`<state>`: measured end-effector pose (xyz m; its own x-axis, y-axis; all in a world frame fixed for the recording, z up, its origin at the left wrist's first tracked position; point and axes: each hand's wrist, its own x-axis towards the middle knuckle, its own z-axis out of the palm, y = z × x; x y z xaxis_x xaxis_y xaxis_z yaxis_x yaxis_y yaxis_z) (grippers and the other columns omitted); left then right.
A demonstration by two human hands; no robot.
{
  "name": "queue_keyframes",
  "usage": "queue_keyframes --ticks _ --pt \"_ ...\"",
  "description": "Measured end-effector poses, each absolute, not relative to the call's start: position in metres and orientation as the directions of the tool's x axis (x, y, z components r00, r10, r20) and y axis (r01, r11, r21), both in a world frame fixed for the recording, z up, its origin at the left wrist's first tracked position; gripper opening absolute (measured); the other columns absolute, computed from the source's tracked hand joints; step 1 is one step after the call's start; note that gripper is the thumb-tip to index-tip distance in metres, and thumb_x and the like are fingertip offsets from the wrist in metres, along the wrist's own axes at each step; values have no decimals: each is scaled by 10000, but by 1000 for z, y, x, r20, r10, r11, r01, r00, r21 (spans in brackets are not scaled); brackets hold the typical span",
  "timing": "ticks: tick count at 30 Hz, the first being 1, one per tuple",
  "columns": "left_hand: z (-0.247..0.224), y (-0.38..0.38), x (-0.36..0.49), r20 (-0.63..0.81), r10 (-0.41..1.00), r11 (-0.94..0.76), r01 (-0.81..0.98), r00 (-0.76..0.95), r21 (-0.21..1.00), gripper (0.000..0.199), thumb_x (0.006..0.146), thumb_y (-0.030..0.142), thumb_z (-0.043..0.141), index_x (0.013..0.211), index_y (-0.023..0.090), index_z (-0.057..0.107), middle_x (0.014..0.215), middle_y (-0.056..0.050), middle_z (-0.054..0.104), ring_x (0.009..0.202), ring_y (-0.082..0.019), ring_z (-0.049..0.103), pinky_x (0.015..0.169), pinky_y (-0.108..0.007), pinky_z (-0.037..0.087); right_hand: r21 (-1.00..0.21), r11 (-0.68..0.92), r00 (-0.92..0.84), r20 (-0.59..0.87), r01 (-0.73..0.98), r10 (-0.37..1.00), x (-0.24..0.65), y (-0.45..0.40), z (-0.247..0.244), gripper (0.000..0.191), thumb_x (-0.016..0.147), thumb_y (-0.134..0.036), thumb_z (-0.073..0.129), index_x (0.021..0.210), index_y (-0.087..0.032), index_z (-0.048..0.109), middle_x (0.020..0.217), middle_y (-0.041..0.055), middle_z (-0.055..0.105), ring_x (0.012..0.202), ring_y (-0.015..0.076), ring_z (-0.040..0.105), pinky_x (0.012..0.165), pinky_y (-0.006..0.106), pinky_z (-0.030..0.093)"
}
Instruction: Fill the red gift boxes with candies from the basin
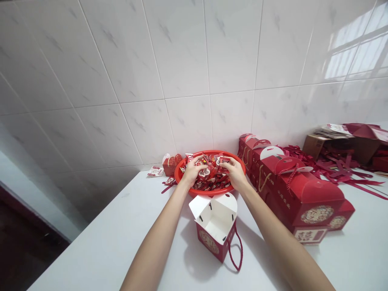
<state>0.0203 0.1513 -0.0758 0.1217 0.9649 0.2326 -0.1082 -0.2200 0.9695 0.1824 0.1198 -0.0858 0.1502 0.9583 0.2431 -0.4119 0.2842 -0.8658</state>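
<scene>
A round red plastic basket (239,158), heaped with red-wrapped candies (212,184), stands by the wall. Over its left side my left hand (191,173) has its fingers closed round a red candy packet with white lettering (204,172). At the basket's right, my right hand (235,173) pinches another red candy packet (223,160). Between my forearms, nearer to me, a red gift box (222,252) stands with its top flaps up. Its white inside (216,224) shows no contents, and a dark red cord handle (239,262) hangs at its right.
Closed red gift boxes (306,194) stand in a row, some stacked, on the right. Behind them lie red ribbons (342,169) and a brown carton (312,145). A small red box (169,165) and printed cards (156,171) sit left of the basket. The white table (121,226) ends at the left.
</scene>
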Motion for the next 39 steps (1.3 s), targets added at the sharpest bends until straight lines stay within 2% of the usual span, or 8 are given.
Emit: queue_keyframes --ticks 4,7,10,16,24,29,33,39 --pt "-80 155 19 239 964 -223 -139 113 965 635 620 150 773 1237 200 633 1125 -63 729 961 -210 704 862 -306 554 -876 268 136 232 -402 963 183 120 -86 297 568 -253 746 842 -212 637 827 -1 712 755 176 669 694 310 554" --pt "-83 157 17 229 965 -208 -156 129 966 702 638 197 809 1305 207 588 1134 -75 716 910 -202 704 830 -315 564 -887 246 128 213 -390 969 184 120 -86 326 560 -256 754 862 -219 639 813 -10 706 744 174 666 682 302 548" --pt "-84 158 16 264 960 -248 -148 97 957 699 602 225 856 1256 198 610 1145 -74 706 929 -201 696 840 -311 563 -905 210 108 183 -370 977 185 120 -86 346 555 -258 766 877 -220 647 758 -17 701 686 172 657 615 285 525" --pt "-83 156 18 262 959 -243 -159 107 957 715 552 256 878 1209 180 606 1010 -47 717 853 -188 690 786 -301 560 -928 173 66 160 -330 985 184 116 -84 299 547 -250 783 813 -205 656 719 -14 709 646 161 654 550 252 498" --pt "-81 156 21 219 967 -197 -161 131 967 563 657 188 719 1213 172 628 903 -36 707 728 -155 661 689 -263 535 -935 206 61 197 -290 979 184 119 -88 326 549 -277 802 831 -207 654 762 -14 716 654 162 660 542 249 497" --pt "-80 156 22 218 969 -196 -178 119 964 528 674 172 660 1201 184 636 941 -34 699 696 -139 642 655 -254 524 -931 238 76 226 -275 971 184 120 -90 314 575 -284 785 850 -211 650 770 -8 724 660 171 662 589 278 518" --pt "-82 154 22 245 963 -223 -182 109 958 567 659 160 697 1219 200 622 945 -24 683 686 -122 623 643 -238 515 -925 265 92 249 -273 964 184 120 -90 320 574 -284 783 861 -218 656 800 -10 730 706 176 671 647 288 527" --pt "-83 154 21 256 958 -233 -172 128 957 695 615 155 764 1280 161 559 757 22 637 571 -91 573 562 -204 472 -920 281 85 268 -274 960 185 120 -90 339 573 -289 780 887 -212 675 831 -1 742 757 187 687 705 304 532"
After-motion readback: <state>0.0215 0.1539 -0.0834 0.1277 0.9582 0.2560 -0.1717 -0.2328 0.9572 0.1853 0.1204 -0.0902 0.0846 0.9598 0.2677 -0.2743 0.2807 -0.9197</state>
